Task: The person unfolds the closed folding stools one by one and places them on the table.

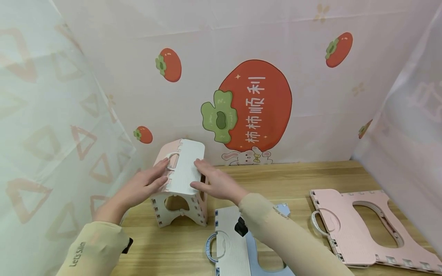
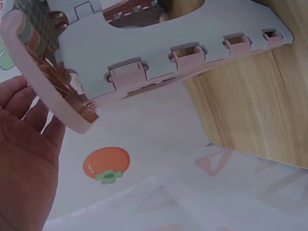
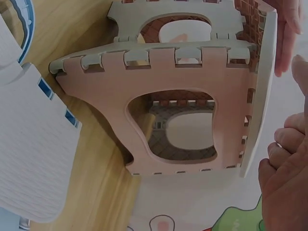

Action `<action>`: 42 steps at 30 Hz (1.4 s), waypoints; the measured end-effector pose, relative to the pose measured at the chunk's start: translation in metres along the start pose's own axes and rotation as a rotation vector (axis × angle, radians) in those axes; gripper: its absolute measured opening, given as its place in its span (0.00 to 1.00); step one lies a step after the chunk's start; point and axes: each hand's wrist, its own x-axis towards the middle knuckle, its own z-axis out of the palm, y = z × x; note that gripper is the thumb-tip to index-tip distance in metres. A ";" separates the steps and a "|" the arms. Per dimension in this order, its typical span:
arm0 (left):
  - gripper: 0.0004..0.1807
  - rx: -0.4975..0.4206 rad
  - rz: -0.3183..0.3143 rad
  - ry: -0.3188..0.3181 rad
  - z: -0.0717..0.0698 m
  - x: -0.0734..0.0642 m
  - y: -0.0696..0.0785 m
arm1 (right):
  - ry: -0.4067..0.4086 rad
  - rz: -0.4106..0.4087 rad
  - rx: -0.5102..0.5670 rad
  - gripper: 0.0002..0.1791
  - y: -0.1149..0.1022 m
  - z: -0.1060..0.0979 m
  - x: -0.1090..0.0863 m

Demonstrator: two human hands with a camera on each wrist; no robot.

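Note:
A pink-and-white folding step stool (image 1: 187, 165) stands on its spread legs at the left, near the back wall. Its two seat panels meet at a slight ridge, where a small white handle (image 1: 172, 155) shows. My left hand (image 1: 143, 186) rests on the pink half of the seat, fingers extended. On the white half, near its right edge, lies my right hand (image 1: 219, 183). The left wrist view has the left hand (image 2: 29, 154) at the seat's pink edge. In the right wrist view, the right hand (image 3: 288, 178) is beside the white seat panel, above the pink leg frame (image 3: 231, 106).
A blue-and-white folded stool (image 1: 232, 253) lies flat on the wooden table (image 1: 165, 253), partly under my right forearm. Farther right lies a pink folded stool (image 1: 348, 226) with a white handle. Printed cloth walls (image 1: 310, 134) enclose the back and both sides.

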 end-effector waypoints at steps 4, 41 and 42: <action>0.33 0.001 0.004 0.005 0.002 0.000 -0.003 | -0.020 -0.010 -0.017 0.44 -0.003 0.001 0.004; 0.33 0.033 -0.035 -0.121 0.008 -0.005 -0.005 | -0.085 -0.029 -0.142 0.41 -0.002 0.013 0.014; 0.33 0.033 -0.033 -0.123 0.008 -0.005 -0.005 | -0.085 -0.029 -0.143 0.41 -0.002 0.013 0.014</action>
